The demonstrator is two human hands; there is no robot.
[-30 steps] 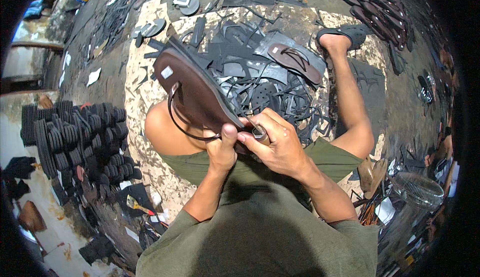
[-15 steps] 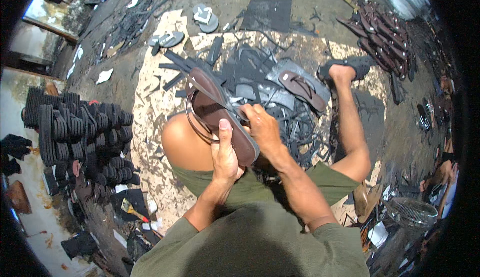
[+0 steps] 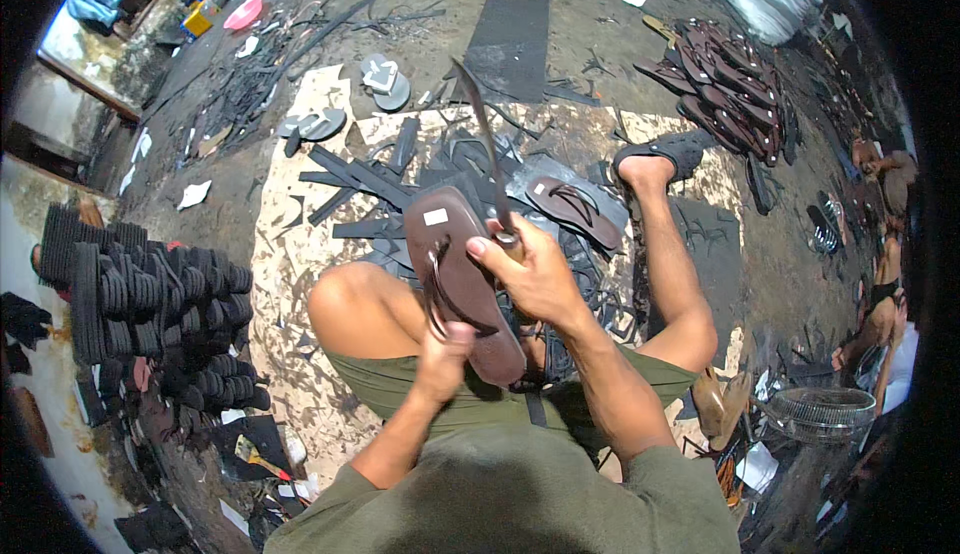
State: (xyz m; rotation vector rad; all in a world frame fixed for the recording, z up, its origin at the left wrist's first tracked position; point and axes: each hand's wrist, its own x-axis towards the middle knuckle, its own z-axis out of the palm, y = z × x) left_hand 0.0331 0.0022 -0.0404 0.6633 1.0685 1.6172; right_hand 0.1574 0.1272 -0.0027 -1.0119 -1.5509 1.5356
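A brown flip-flop [image 3: 478,294] is held up above my lap, its footbed facing me and a white label near one end. My left hand [image 3: 443,362] grips it by its edge and strap near the lower end; the fingers are slightly blurred. In my right hand [image 3: 543,272] is a knife [image 3: 490,144], its handle in the fist and its long, dark, curved blade pointing up and away. The right thumb rests against the flip-flop's right edge. Beyond, another brown flip-flop [image 3: 574,212] lies on a grey rubber sheet [image 3: 540,168], among dark rubber strips [image 3: 360,184].
Stacked black soles [image 3: 150,294] stand at left. Brown flip-flops [image 3: 725,84] are heaped at far right. Grey flip-flops [image 3: 386,82] and a dark mat [image 3: 507,44] lie ahead. A fan guard [image 3: 822,414] and a brush [image 3: 260,456] flank me. Other people's limbs [image 3: 888,294] show at the right edge.
The flip-flop has turned its footbed toward me. My left hand has shifted to its strap side. My right hand has come up from its edge, and the knife blade now shows upright.
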